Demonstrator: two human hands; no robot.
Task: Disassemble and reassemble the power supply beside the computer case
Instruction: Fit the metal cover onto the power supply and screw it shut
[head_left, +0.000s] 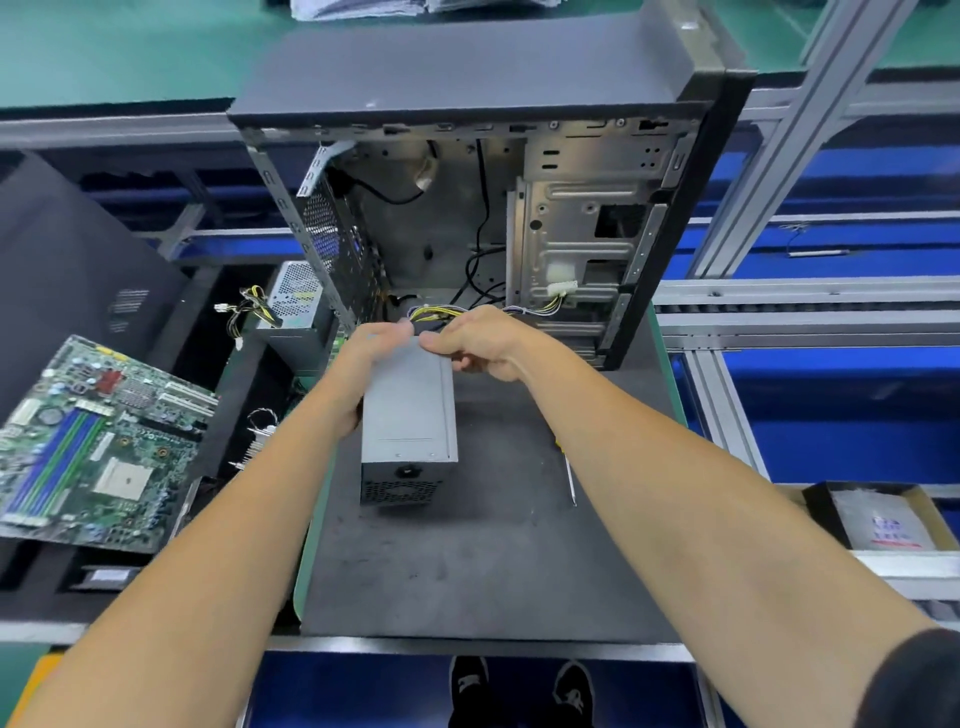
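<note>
Two bare forearms reach out over the dark mat (493, 561) — the left hand (363, 358) grips the far left corner of the grey power supply (409, 415), the right hand (480, 345) closes on its far end by the yellow-black wires (434, 313) (screwdriver (570, 475) lying just right). The open computer case (493, 208) stands behind; a motherboard (98, 447) lies left.

2 power supplies (409, 410) (296, 296), 1 computer case (467, 182), 1 motherboard (98, 441), 1 screwdriver (569, 473), 2 hands (371, 358) (483, 340).

Head view: looks steeply down, close over mat (467, 571), edges perhaps distorted.
</note>
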